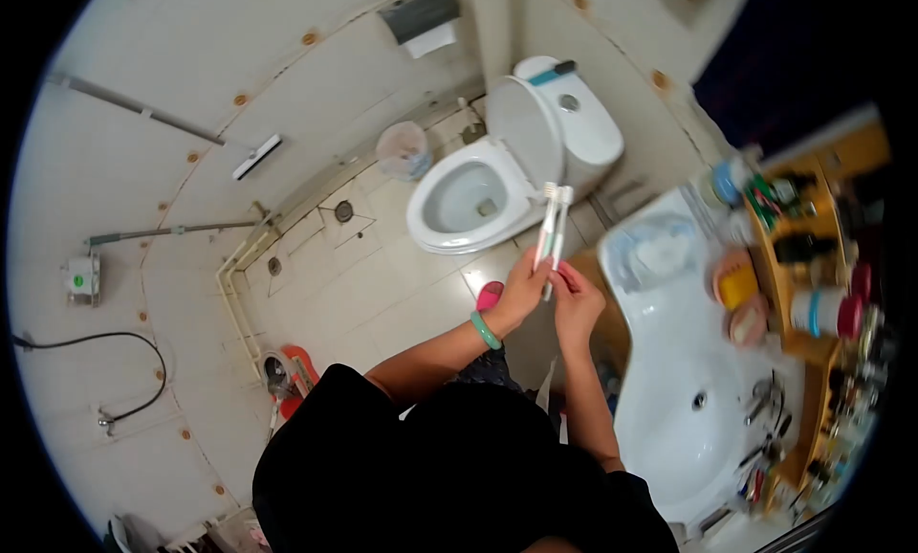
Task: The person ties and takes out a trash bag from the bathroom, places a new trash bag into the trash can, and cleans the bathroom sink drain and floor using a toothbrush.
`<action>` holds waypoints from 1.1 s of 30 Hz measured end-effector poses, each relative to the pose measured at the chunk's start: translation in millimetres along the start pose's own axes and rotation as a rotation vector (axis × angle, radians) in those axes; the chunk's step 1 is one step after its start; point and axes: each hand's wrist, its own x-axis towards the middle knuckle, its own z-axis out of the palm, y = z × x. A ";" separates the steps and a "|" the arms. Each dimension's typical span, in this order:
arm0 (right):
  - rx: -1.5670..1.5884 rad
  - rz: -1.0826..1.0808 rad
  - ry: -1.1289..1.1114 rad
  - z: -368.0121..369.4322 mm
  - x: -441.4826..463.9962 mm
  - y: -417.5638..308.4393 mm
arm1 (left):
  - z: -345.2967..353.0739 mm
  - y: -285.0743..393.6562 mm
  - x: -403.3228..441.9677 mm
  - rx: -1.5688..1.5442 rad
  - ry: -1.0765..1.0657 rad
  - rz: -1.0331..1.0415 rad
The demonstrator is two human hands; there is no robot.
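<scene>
Two toothbrushes (548,223) with white heads point away from me, side by side, in front of my body. One handle has a pinkish tint, the other some green. My left hand (521,293), a green bangle (486,331) on its wrist, is closed around the handles. The fingers of my right hand (577,309) pinch at the lower part of the handles, close against the left hand. Which brush each hand grips cannot be told exactly.
A white sink (660,362) is on my right, with a wooden shelf (779,266) of bottles and jars beyond it. Ahead stands a toilet (469,204), its lid raised, beside a waste bin (404,151). A squeegee (258,158) leans at the left wall.
</scene>
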 end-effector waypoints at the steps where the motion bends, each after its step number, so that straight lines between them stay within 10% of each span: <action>1: -0.233 -0.144 -0.118 27.5 13.0 -4.5 | -21.8 6.0 13.9 -0.101 0.076 0.013; 4: -0.709 -0.477 -0.375 110.1 52.1 10.4 | -102.4 10.8 57.0 -0.054 0.201 -0.169; 11: -0.732 -0.495 -0.576 182.9 59.2 26.8 | -271.3 -46.9 175.7 -0.164 0.397 -0.291; 19: -0.858 -0.001 -0.555 77.4 52.2 110.4 | -418.6 -116.7 331.5 -0.496 0.478 -0.457; 23: -0.908 0.093 -0.519 49.3 44.2 124.5 | -440.9 -176.2 325.2 -0.240 0.976 -0.443; 26: -0.897 0.099 -0.451 48.2 39.2 117.4 | -412.0 -242.4 248.6 -0.422 0.788 -0.232; 28: -0.924 0.089 -0.518 40.6 31.3 120.1 | -399.1 -290.4 176.4 1.163 0.137 -0.310; 30: -0.937 0.085 -0.530 39.8 21.6 106.5 | -379.5 -340.2 95.9 1.250 -0.252 -0.285; 32: -0.948 0.075 -0.526 37.4 15.1 98.3 | -343.7 -352.4 33.5 -0.340 0.552 -1.142; 33: -0.937 0.027 -0.533 31.7 10.5 100.8 | -331.1 -345.8 8.5 -0.214 0.531 -1.193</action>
